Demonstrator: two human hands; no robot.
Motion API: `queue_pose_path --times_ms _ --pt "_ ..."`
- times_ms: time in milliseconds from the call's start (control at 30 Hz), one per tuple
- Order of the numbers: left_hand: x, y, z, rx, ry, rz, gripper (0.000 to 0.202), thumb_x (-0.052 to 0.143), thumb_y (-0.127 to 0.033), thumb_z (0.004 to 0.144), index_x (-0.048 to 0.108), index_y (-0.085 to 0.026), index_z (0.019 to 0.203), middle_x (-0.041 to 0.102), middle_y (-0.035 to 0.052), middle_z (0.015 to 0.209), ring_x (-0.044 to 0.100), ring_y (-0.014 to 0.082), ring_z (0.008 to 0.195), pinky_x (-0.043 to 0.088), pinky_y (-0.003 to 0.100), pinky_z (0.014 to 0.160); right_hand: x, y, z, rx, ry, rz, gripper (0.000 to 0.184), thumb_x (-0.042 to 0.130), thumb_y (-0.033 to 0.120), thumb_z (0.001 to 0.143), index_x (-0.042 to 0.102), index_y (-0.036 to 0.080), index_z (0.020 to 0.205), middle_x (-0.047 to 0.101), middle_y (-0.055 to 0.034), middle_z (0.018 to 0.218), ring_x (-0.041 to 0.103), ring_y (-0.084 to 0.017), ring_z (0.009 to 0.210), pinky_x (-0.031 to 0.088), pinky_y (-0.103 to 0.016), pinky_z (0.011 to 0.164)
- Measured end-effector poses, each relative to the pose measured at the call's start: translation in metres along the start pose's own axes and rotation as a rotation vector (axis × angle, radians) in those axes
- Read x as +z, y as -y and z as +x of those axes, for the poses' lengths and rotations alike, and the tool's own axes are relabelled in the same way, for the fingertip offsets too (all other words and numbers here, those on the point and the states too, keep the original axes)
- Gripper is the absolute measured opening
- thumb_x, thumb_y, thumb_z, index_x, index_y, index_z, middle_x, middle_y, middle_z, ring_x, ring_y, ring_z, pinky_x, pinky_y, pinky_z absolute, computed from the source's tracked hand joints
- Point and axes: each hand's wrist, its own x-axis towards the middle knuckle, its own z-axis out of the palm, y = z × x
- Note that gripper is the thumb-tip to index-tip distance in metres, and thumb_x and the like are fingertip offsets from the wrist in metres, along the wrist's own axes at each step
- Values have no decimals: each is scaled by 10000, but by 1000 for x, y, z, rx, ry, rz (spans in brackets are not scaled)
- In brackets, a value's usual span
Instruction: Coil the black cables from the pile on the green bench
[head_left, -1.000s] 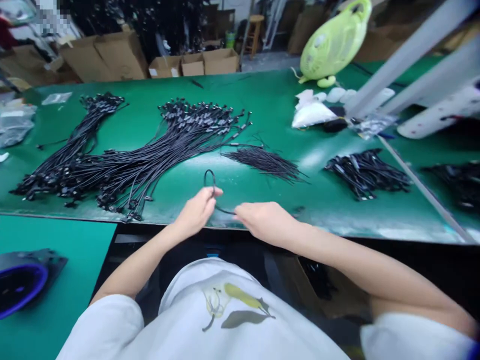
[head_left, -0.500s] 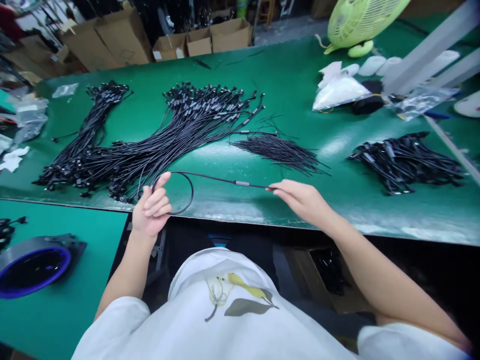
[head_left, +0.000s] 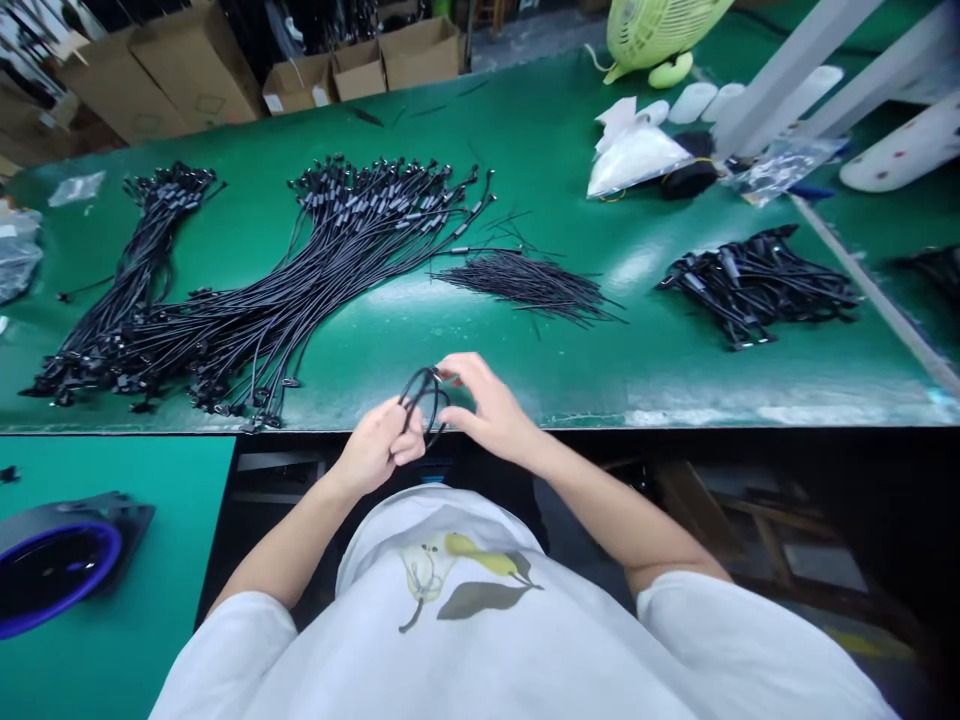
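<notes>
A thin black cable (head_left: 424, 392) is coiled into small loops between my two hands, just above the near edge of the green table (head_left: 570, 200). My left hand (head_left: 379, 448) is closed around the lower part of the coil. From the other side, my right hand (head_left: 484, 405) pinches the top of the coil with its fingertips. Both hands sit close together in front of my white shirt.
A large fan of black cables (head_left: 300, 280) and a second bundle (head_left: 127, 270) lie at the left. Thin black ties (head_left: 525, 282) lie in the middle, and a coiled-cable pile (head_left: 757, 285) lies at the right. White bags (head_left: 630, 150), a green fan (head_left: 660, 25), cardboard boxes (head_left: 360, 65) and a blue-rimmed device (head_left: 52, 555) surround them.
The cable was stretched out between my spread hands half a second ago. My hands have since come together and the cable is now wound into a small coil.
</notes>
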Motion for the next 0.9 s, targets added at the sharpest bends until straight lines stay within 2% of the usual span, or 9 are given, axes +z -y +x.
queue_pose_path --times_ms 100,233,300,367,433,567,633,733,900 --pt "5 -5 6 -21 -79 -226 350 626 -485 857 536 -162 759 228 -95 535 231 48 427 289 188 479 25 -16 -4 209 -73 208 299 503 452 920 525 196 1073 577 -61 1010 554 -167 911 448 -303 806" --pt "4 -1 11 -24 -160 -336 327 639 -457 856 539 -168 743 229 -80 561 290 54 447 323 181 491 38 -19 -4 337 -47 393 281 489 476 920 533 199 929 548 9 762 526 -125 694 432 -273 694" --pt "4 8 12 -13 -184 -253 354 631 -495 849 559 -168 734 336 -56 576 434 78 535 403 203 586 38 -16 -2 380 -110 553 344 441 508 940 512 200 804 442 49 616 414 -89 535 363 -238 558" --pt "7 20 12 -30 -192 -117 412 601 -557 843 572 -166 717 472 -11 642 559 133 717 453 260 750 38 -11 2 414 -298 717 374 475 531 922 483 202 744 319 72 566 275 -70 471 261 -220 472" --pt "12 30 13 -22 -225 -25 472 529 -616 855 536 -177 681 501 2 657 584 168 783 448 317 841 38 -6 5 442 -412 855 365 532 530 895 479 206 736 243 82 564 189 -67 465 213 -215 443" --pt "16 35 16 108 -319 212 448 501 -626 862 475 -210 698 406 -46 576 522 152 615 427 311 727 39 6 2 430 -417 1002 355 584 545 858 491 214 772 402 36 684 379 -79 563 379 -205 511" --pt "12 31 15 80 -279 418 387 526 -582 871 533 -208 776 479 -35 589 508 150 600 399 298 686 40 13 -3 402 -330 1002 343 556 571 864 534 230 896 531 -11 883 489 -99 668 442 -216 540" --pt "2 26 11 -45 -90 636 370 516 -530 896 582 -186 777 585 9 643 516 153 613 392 288 666 45 21 -12 433 -162 957 394 467 601 900 531 239 1043 584 -49 1032 534 -111 664 393 -201 409" --pt "-13 36 4 -221 195 660 437 526 -536 884 669 -149 741 657 68 788 586 184 771 442 290 756 57 21 -18 464 -204 1002 380 422 625 911 455 251 968 525 32 724 443 -85 525 296 -164 367"
